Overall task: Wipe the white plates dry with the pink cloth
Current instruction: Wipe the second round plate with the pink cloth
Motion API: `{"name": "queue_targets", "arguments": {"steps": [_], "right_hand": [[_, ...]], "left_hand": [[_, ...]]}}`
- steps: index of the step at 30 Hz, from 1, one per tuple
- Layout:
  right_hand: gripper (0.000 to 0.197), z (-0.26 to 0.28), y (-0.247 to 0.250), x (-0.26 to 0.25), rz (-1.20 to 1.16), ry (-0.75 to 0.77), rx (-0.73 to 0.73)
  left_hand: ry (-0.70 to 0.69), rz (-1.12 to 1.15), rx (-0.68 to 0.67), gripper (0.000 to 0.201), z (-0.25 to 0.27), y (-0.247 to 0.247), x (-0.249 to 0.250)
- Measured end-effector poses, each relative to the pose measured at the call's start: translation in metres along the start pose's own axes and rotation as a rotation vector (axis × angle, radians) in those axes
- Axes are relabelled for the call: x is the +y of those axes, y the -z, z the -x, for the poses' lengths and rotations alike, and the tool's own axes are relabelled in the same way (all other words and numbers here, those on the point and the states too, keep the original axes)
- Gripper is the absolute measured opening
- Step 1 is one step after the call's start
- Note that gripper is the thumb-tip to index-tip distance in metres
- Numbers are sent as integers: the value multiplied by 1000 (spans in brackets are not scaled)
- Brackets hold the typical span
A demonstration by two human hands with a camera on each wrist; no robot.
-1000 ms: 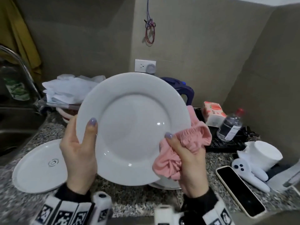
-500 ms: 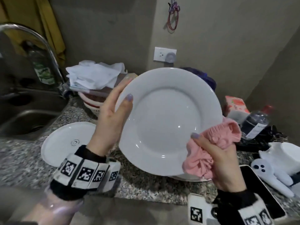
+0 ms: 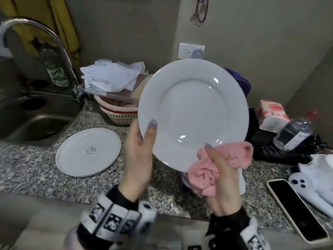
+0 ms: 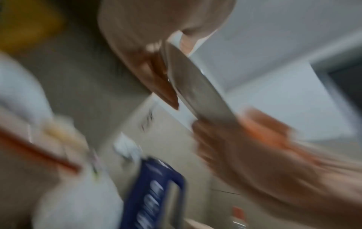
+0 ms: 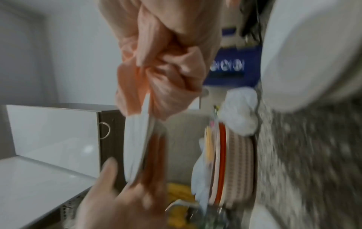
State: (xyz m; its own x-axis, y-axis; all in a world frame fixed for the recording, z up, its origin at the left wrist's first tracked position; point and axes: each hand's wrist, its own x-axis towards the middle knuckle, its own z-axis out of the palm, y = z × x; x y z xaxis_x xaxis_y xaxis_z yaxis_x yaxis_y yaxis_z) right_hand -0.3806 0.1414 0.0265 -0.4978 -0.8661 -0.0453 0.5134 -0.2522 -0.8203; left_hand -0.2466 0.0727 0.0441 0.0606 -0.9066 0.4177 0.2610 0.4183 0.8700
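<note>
I hold a large white plate (image 3: 193,114) upright above the counter, its face toward me. My left hand (image 3: 139,150) grips its lower left rim, thumb on the front, fingers hidden behind. My right hand (image 3: 222,175) pinches the lower right rim through the bunched pink cloth (image 3: 203,177), thumb on the front. The left wrist view is blurred and shows the plate (image 4: 199,88) edge-on. In the right wrist view the pink cloth (image 5: 168,72) wraps the plate edge (image 5: 137,139). A second white plate (image 3: 88,152) lies face down on the granite counter to the left.
A steel sink (image 3: 32,127) and faucet (image 3: 45,42) sit at the left. Behind the plate are a basket (image 3: 117,110) with white cloths. At the right lie a tissue box (image 3: 272,114), a water bottle (image 3: 293,132), a phone (image 3: 295,210) and a white toy (image 3: 310,188).
The held plate has turned and shifted right and upward in view while the head swung left toward the sink. My left thumb slid lower along the rim. The right hand keeps the cloth on the rim.
</note>
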Motion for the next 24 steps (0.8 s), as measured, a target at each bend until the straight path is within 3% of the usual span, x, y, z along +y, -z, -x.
{"name": "queue_targets", "arguments": {"steps": [3, 5, 8, 10, 12, 14, 16, 20, 24], "right_hand": [[21, -16, 14, -24, 119, 78, -55], [12, -16, 11, -28, 146, 111, -83], [14, -9, -4, -17, 8, 217, 49], [18, 2, -14, -2, -73, 255, 144], [4, 15, -25, 15, -93, 170, 164], [15, 22, -28, 26, -106, 70, 202], [6, 18, -22, 19, -67, 78, 147], [15, 0, -1, -9, 56, 203, 36], [20, -1, 6, -5, 248, 271, -20]], "left_hand": [[20, -87, -160, 30, -48, 22, 13], [-50, -91, -148, 24, -54, 21, 12], [-140, -30, 34, 20, -32, 11, 0], [-115, -7, 190, 23, -9, -4, -7], [-49, 66, 352, 29, 12, -21, -12], [-8, 98, 402, 37, 30, -30, -12], [-15, 96, 298, 40, 30, -22, -8], [-46, 87, -37, 42, -13, 10, 4], [14, 97, 11, 32, -20, 13, 3]]}}
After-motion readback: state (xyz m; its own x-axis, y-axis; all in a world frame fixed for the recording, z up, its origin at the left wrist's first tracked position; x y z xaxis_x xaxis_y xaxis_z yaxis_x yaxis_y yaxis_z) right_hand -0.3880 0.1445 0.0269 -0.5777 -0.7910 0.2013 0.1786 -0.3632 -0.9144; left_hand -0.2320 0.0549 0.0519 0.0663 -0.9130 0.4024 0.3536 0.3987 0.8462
